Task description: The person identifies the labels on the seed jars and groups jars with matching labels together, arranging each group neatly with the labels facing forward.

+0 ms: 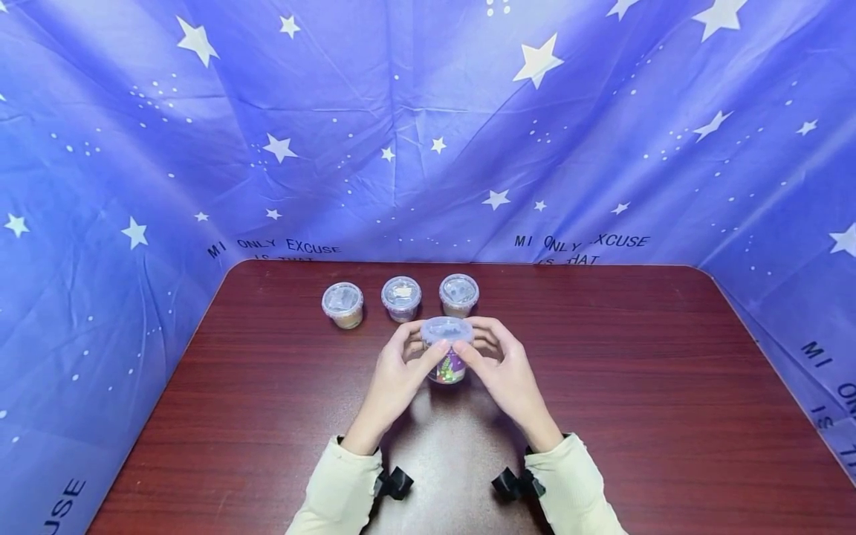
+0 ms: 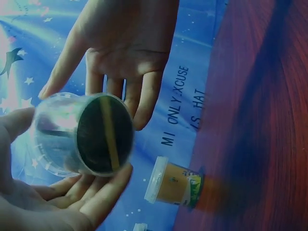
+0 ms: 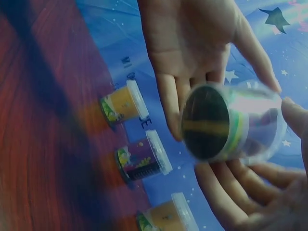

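Note:
My left hand (image 1: 396, 370) and right hand (image 1: 504, 373) hold a small clear lidded cup (image 1: 447, 365) between them over the table. Both thumbs lie on its near side just under the pale lid (image 1: 446, 327), and the fingers curl round its sides. Its label is purple with green. Tilted in the left wrist view, the cup (image 2: 106, 137) shows a dark round base crossed by a yellowish strip. The same base faces the camera on the cup (image 3: 207, 122) in the right wrist view.
Beyond the hands, three similar lidded cups stand in a row: a left cup (image 1: 343, 305), a middle cup (image 1: 401, 299) and a right cup (image 1: 459, 293). They rest on a dark red wooden table (image 1: 635, 357). A blue star-print curtain (image 1: 414, 178) encloses its back and sides.

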The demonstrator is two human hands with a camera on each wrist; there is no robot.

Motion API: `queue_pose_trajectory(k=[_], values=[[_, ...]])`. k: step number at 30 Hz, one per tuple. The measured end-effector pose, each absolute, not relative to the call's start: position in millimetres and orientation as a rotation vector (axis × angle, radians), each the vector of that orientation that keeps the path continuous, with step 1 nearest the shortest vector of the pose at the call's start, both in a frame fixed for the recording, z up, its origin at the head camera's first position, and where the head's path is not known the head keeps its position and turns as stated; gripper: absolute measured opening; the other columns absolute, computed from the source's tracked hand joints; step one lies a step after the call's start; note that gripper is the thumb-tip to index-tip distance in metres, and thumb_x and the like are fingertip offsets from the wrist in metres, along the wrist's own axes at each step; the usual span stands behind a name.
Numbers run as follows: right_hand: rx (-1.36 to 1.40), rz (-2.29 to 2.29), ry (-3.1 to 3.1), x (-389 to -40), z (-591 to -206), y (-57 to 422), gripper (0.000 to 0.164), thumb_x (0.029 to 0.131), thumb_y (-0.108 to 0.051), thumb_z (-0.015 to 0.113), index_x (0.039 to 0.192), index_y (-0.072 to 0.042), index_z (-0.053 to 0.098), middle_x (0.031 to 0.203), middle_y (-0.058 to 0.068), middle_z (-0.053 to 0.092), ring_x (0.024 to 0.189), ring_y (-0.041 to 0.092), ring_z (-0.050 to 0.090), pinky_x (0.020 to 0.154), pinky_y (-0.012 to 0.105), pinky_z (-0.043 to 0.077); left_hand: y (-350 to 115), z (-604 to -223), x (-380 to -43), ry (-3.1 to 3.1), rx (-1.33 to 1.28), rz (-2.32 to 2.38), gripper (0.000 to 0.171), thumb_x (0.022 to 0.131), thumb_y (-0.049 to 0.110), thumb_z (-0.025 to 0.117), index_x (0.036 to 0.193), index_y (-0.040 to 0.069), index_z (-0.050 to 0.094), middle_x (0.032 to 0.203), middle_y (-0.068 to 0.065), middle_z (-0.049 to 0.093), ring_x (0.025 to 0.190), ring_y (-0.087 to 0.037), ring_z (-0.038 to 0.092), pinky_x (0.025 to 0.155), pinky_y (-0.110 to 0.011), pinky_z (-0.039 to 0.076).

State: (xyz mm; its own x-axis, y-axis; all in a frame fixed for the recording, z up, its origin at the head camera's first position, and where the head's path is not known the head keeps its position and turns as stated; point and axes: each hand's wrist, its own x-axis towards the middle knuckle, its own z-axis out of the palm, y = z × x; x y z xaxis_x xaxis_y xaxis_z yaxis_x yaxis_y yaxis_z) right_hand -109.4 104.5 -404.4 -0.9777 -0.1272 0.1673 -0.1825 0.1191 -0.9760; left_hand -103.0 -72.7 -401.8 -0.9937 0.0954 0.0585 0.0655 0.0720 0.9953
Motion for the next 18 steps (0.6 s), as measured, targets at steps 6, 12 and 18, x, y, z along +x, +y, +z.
queue_pose_trajectory(k=[6, 12, 18], values=[[0.520, 2.147, -2.304, -111.3, -404.6, 108.8, 0.039, 0.103, -0.013, 0.053, 0.140, -0.001, 0.051, 0.125, 0.023, 0.063, 0.100, 0.011, 0.067, 0.083, 0.032, 0.059, -75.9, -398.0, -102.9, 2.249, 0.230, 2.137, 0.037, 0.097, 0.019, 0.064, 0.131, 0.007, 0.058, 0.116, -0.011, 0.067, 0.104, -0.016, 0.066, 0.094, -0.027, 0.050], [0.469, 2.112, -2.304, -111.8, -406.1, 106.8, 0.039, 0.101, -0.014, 0.057, 0.138, -0.002, 0.053, 0.121, 0.022, 0.066, 0.099, 0.009, 0.066, 0.082, 0.030, 0.059, -76.6, -399.3, -103.7, 2.287, 0.225, 2.108, 0.038, 0.098, 0.022, 0.062, 0.133, 0.006, 0.057, 0.117, -0.014, 0.067, 0.108, -0.020, 0.065, 0.094, -0.029, 0.051], [0.350, 2.003, -2.325, -110.1, -404.8, 103.7, 0.038, 0.096, -0.016, 0.066, 0.133, -0.008, 0.059, 0.118, 0.013, 0.068, 0.100, 0.013, 0.065, 0.085, 0.025, 0.056, -73.0, -403.7, -102.9, 2.344, 0.166, 2.098, 0.047, 0.095, 0.025, 0.067, 0.135, 0.005, 0.053, 0.123, -0.017, 0.065, 0.109, -0.028, 0.067, 0.088, -0.032, 0.056]])
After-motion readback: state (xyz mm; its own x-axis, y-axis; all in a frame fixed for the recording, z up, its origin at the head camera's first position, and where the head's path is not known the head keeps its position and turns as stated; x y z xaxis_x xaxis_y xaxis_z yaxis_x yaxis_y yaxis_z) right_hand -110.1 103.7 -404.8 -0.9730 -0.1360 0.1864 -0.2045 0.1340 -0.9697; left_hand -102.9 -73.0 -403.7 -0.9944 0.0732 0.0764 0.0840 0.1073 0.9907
